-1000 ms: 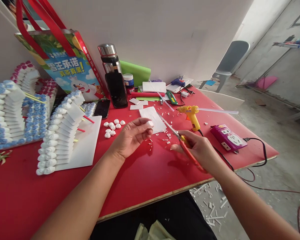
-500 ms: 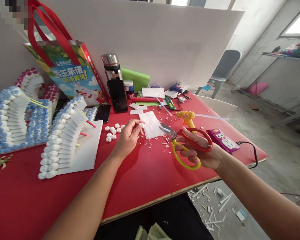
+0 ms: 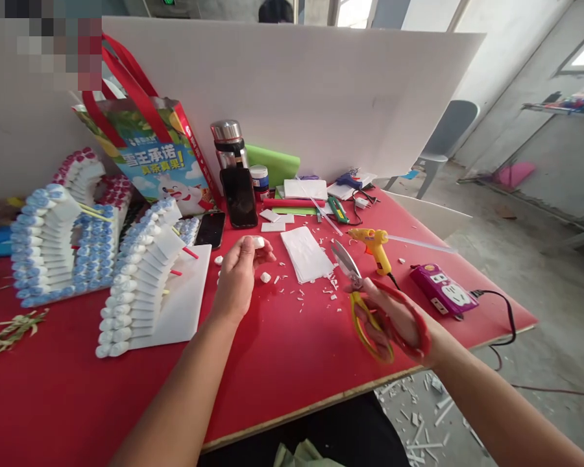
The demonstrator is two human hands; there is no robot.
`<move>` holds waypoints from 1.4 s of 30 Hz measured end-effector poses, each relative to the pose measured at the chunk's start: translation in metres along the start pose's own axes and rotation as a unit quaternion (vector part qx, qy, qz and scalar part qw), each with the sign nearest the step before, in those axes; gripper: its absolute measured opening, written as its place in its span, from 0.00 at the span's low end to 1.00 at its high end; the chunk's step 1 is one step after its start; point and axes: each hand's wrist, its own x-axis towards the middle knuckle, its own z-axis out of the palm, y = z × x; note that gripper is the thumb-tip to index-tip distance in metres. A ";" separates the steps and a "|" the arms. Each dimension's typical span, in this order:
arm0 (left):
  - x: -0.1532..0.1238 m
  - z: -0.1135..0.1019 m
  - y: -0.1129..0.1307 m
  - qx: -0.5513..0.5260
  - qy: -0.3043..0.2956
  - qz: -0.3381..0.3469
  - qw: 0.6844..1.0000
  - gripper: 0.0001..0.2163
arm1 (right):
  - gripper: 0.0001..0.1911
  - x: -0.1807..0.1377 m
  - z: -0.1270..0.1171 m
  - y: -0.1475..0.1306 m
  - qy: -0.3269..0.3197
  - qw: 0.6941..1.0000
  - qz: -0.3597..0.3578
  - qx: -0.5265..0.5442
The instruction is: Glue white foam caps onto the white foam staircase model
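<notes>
My left hand point(image 3: 237, 279) is closed, holding a small white foam piece point(image 3: 258, 242) between thumb and fingers above the red table. Another small white piece point(image 3: 265, 277) lies just below those fingers. A few more white pieces point(image 3: 219, 260) are mostly hidden behind this hand. In my right hand point(image 3: 387, 310) is a pair of scissors point(image 3: 351, 269) with one red and one yellow handle, the blades pointing away from me. A stack of white sheets point(image 3: 306, 254) lies between my hands, with white scraps scattered around it.
On the left stand white foam models point(image 3: 131, 292) with blue and white knobs, and a printed bag point(image 3: 160, 162). A steel flask point(image 3: 228, 139), a propped phone point(image 3: 239, 198) and a paint jar point(image 3: 259, 180) stand behind. A yellow glue gun point(image 3: 376, 243) and purple power strip point(image 3: 440, 290) lie right.
My left hand has drawn back over the group of white pieces, covering most of them. The scissors have swung down and toward me. The whole view has shifted slightly.
</notes>
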 end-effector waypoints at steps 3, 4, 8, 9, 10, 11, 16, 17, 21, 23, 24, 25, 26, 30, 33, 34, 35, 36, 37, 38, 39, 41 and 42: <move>-0.005 -0.003 0.028 0.082 -0.030 0.019 0.996 0.17 | 0.25 -0.002 0.001 -0.003 0.106 0.948 -0.112 -0.277; -0.010 -0.005 0.036 0.120 -0.042 0.008 0.992 0.18 | 0.25 -0.002 0.001 -0.004 0.143 0.914 -0.137 -0.354; -0.051 -0.024 0.040 0.322 -0.030 -0.006 0.946 0.17 | 0.24 -0.001 -0.004 -0.006 0.210 0.822 -0.155 -0.506; -0.065 -0.031 0.032 0.359 -0.010 0.011 0.933 0.15 | 0.24 -0.001 -0.005 -0.005 0.212 0.818 -0.150 -0.513; -0.079 -0.039 0.022 0.390 -0.001 0.024 0.921 0.14 | 0.25 -0.001 -0.007 -0.003 0.214 0.818 -0.145 -0.514; -0.093 -0.046 0.011 0.418 -0.004 0.029 0.908 0.13 | 0.25 -0.001 -0.009 0.000 0.213 0.821 -0.141 -0.510; -0.120 -0.058 -0.027 0.476 -0.042 0.005 0.879 0.11 | 0.24 -0.003 -0.014 0.015 0.206 0.844 -0.132 -0.478; -0.117 -0.053 -0.028 0.470 -0.050 -0.007 0.881 0.12 | 0.24 -0.003 -0.014 0.017 0.205 0.846 -0.135 -0.474; -0.104 -0.013 -0.023 0.410 -0.054 -0.059 0.909 0.14 | 0.24 -0.002 -0.013 0.019 0.208 0.852 -0.134 -0.462; -0.104 0.012 -0.018 0.348 -0.103 -0.089 0.928 0.15 | 0.24 -0.002 -0.013 0.017 0.212 0.854 -0.130 -0.458; -0.105 0.024 -0.015 0.308 -0.136 -0.107 0.935 0.15 | 0.25 -0.002 -0.013 0.016 0.213 0.855 -0.129 -0.456; -0.106 0.034 -0.012 0.263 -0.169 -0.131 0.941 0.15 | 0.25 -0.002 -0.013 0.015 0.214 0.855 -0.129 -0.454; -0.106 0.042 -0.009 0.221 -0.184 -0.150 0.946 0.15 | 0.25 -0.002 -0.014 0.013 0.214 0.856 -0.130 -0.453; -0.100 0.045 -0.002 0.180 -0.136 -0.148 0.963 0.13 | 0.25 -0.004 -0.015 0.008 0.226 0.842 -0.144 -0.469; -0.103 0.026 -0.006 0.234 -0.075 -0.135 0.960 0.12 | 0.25 -0.003 -0.015 0.010 0.233 0.824 -0.140 -0.497; -0.107 0.020 -0.009 0.259 -0.073 -0.131 0.954 0.11 | 0.25 -0.001 -0.015 0.012 0.236 0.818 -0.136 -0.506; -0.113 0.015 -0.012 0.275 -0.079 -0.128 0.950 0.12 | 0.25 0.000 -0.015 0.014 0.240 0.812 -0.133 -0.514; -0.118 0.012 -0.015 0.282 -0.095 -0.125 0.947 0.11 | 0.26 0.002 -0.015 0.016 0.245 0.806 -0.130 -0.523; -0.124 0.012 -0.018 0.279 -0.114 -0.120 0.946 0.12 | 0.26 0.004 -0.014 0.018 0.250 0.800 -0.128 -0.530; -0.127 0.014 -0.020 0.267 -0.125 -0.121 0.948 0.12 | 0.26 0.006 -0.013 0.020 0.254 0.795 -0.128 -0.537; -0.129 0.019 -0.021 0.246 -0.131 -0.128 0.952 0.12 | 0.26 0.008 -0.012 0.021 0.256 0.790 -0.129 -0.542; -0.124 0.032 -0.021 0.181 -0.133 -0.157 0.962 0.12 | 0.26 0.013 -0.010 0.020 0.256 0.783 -0.137 -0.550; -0.118 0.039 -0.020 0.147 -0.134 -0.174 0.964 0.12 | 0.26 0.015 -0.009 0.019 0.254 0.780 -0.141 -0.554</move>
